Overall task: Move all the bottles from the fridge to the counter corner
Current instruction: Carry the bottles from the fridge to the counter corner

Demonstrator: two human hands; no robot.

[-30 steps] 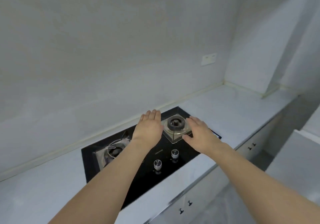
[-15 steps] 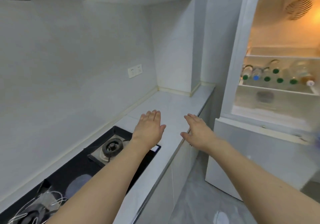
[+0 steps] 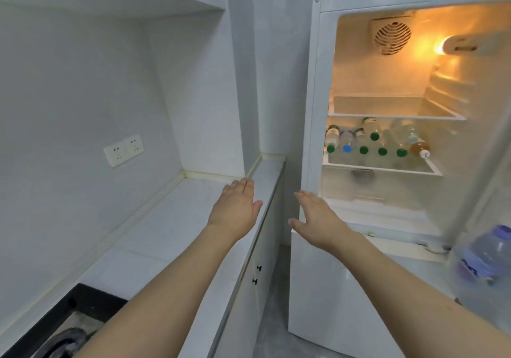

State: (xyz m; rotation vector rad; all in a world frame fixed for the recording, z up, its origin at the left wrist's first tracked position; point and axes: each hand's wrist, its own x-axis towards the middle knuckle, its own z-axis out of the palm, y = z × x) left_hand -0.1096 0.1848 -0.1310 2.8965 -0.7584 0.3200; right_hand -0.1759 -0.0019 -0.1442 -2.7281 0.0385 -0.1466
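Note:
The white fridge stands open on the right, lit inside. Several clear bottles with green, blue and white caps lie on its middle shelf, caps toward me. A large bottle sits in the door at the far right. The white counter runs left of the fridge to a bare corner. My left hand hovers flat above the counter's right edge, holding nothing. My right hand is stretched out flat before the fridge's lower front, also holding nothing.
A black gas hob occupies the counter at bottom left. A double wall socket is mounted above the counter. Cabinet doors with small black knobs sit below the counter. The upper fridge shelf holds nothing.
My view has swung right from the hob to the counter corner and the open fridge. Both hands stay outstretched and flat, holding nothing, and the fridge now looks closer.

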